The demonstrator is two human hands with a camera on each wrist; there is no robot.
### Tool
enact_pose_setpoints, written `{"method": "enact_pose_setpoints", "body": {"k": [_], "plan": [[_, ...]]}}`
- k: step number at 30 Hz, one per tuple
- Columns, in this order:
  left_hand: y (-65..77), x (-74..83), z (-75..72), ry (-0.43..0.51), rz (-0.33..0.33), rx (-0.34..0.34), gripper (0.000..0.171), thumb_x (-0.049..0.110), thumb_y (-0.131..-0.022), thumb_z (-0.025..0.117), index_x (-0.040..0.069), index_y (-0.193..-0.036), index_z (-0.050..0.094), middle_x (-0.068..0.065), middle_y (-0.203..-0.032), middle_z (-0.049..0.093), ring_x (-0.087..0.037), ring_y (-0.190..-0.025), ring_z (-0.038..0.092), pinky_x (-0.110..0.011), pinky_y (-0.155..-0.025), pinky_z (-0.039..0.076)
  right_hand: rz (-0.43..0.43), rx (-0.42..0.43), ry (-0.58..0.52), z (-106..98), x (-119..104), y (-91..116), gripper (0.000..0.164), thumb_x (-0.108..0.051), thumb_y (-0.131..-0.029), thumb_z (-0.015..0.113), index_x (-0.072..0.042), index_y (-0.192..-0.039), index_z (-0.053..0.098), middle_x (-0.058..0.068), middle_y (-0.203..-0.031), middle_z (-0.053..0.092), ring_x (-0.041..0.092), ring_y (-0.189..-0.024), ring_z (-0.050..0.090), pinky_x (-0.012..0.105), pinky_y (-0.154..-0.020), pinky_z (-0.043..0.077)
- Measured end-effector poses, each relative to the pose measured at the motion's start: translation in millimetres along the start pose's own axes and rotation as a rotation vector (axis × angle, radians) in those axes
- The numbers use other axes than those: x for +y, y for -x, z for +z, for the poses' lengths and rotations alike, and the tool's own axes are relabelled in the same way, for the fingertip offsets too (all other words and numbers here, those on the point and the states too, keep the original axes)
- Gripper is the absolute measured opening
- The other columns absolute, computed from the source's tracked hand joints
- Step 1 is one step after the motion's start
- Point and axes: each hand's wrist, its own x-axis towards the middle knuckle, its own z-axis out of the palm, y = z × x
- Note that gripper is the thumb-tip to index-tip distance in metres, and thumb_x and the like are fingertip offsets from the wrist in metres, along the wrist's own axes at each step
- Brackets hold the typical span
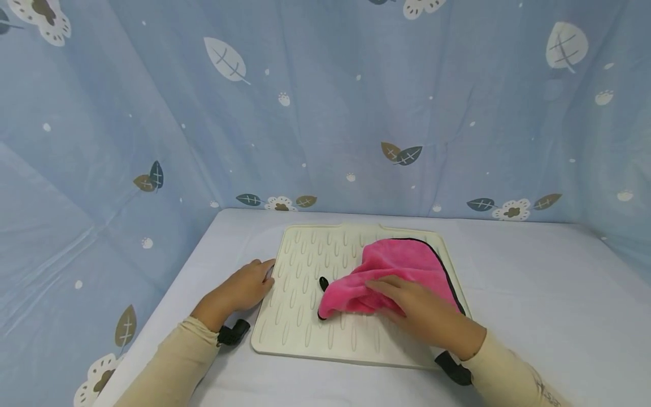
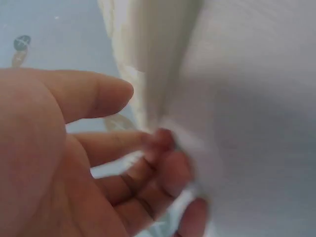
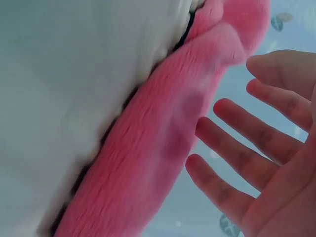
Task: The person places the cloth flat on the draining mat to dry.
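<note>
A cream mat with raised oval ridges [image 1: 290, 322] lies on the table. A bright pink cloth with black edging [image 1: 407, 260] is spread over its right half, bunched into folds towards the middle, and a small black loop [image 1: 324, 284] shows at its left end. My right hand [image 1: 424, 308] is over the cloth's near side; in the right wrist view its fingers are spread and straight, fingertips right at the pink pile [image 3: 138, 143]. My left hand [image 1: 247, 286] rests at the mat's left edge, thumb apart and fingers loosely bent, as the left wrist view shows.
White cloth covers the table [image 1: 534, 282]. A blue curtain printed with leaves [image 1: 325, 113] hangs behind it and along the left side. Each wrist has a black strap-on piece [image 1: 234, 332] by the beige sleeve [image 1: 175, 359].
</note>
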Motion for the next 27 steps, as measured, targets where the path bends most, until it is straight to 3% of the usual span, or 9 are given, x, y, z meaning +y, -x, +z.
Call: {"method": "enact_pose_setpoints", "body": {"k": [2, 5, 8, 10, 14, 17, 27], "plan": [[1.7, 3.3, -4.3, -0.019, 0.0, 0.01, 0.055, 0.02, -0.102, 0.053, -0.004, -0.149, 0.04, -0.017, -0.117, 0.061, -0.024, -0.1, 0.058, -0.048, -0.094, 0.048, 0.034, 0.027, 0.01, -3, 6, 6, 0.051, -0.015, -0.085, 0.079, -0.014, -0.133, 0.063, 0.007, -0.129, 0.065, 0.028, -0.12, 0.063, 0.042, -0.094, 0.056], [4.9, 15.4, -12.4, -0.051, 0.028, 0.083, 0.05, 0.024, -0.102, 0.055, 0.001, -0.146, 0.048, -0.013, -0.115, 0.063, -0.025, -0.104, 0.062, -0.051, -0.093, 0.05, 0.069, 0.061, 0.039, -7, 15, 13, 0.048, -0.016, -0.084, 0.081, -0.014, -0.129, 0.066, 0.006, -0.127, 0.067, 0.027, -0.119, 0.064, 0.043, -0.093, 0.056], [9.2, 37.6, -18.9, -0.081, 0.105, 0.184, 0.042, 0.024, -0.101, 0.058, 0.01, -0.14, 0.057, -0.008, -0.11, 0.066, -0.024, -0.099, 0.065, -0.048, -0.085, 0.053, 0.084, 0.083, 0.058, -10, 21, 17, 0.046, -0.018, -0.083, 0.082, -0.013, -0.127, 0.067, 0.007, -0.126, 0.067, 0.029, -0.118, 0.064, 0.046, -0.094, 0.055], [13.0, 55.6, -19.9, -0.084, 0.169, 0.214, 0.039, 0.024, -0.1, 0.06, 0.013, -0.137, 0.06, -0.006, -0.109, 0.068, -0.022, -0.096, 0.066, -0.045, -0.083, 0.053, 0.088, 0.093, 0.066, -11, 24, 19, 0.045, -0.019, -0.083, 0.082, -0.013, -0.125, 0.068, 0.008, -0.125, 0.068, 0.029, -0.117, 0.064, 0.047, -0.093, 0.055], [20.4, 86.4, -16.1, -0.086, 0.282, 0.186, 0.036, 0.025, -0.098, 0.063, 0.014, -0.132, 0.064, -0.003, -0.105, 0.07, -0.02, -0.093, 0.067, -0.042, -0.082, 0.054, 0.093, 0.092, 0.083, -11, 27, 23, 0.043, -0.02, -0.081, 0.083, -0.014, -0.121, 0.07, 0.01, -0.122, 0.068, 0.031, -0.116, 0.064, 0.049, -0.093, 0.055], [22.9, 97.7, -8.9, -0.092, 0.327, 0.146, 0.036, 0.027, -0.097, 0.064, 0.015, -0.131, 0.065, -0.001, -0.106, 0.07, -0.02, -0.095, 0.068, -0.042, -0.084, 0.054, 0.09, 0.061, 0.081, -10, 29, 27, 0.044, -0.022, -0.078, 0.085, -0.013, -0.119, 0.071, 0.009, -0.12, 0.067, 0.031, -0.115, 0.064, 0.048, -0.092, 0.056], [26.4, 99.5, 6.4, -0.185, 0.412, 0.091, 0.043, 0.035, -0.091, 0.072, 0.017, -0.129, 0.065, -0.002, -0.113, 0.07, -0.022, -0.102, 0.067, -0.044, -0.086, 0.054, 0.03, 0.001, 0.063, -9, 33, 28, 0.045, -0.018, -0.073, 0.089, -0.014, -0.115, 0.071, 0.006, -0.116, 0.065, 0.025, -0.108, 0.063, 0.041, -0.085, 0.059]]}}
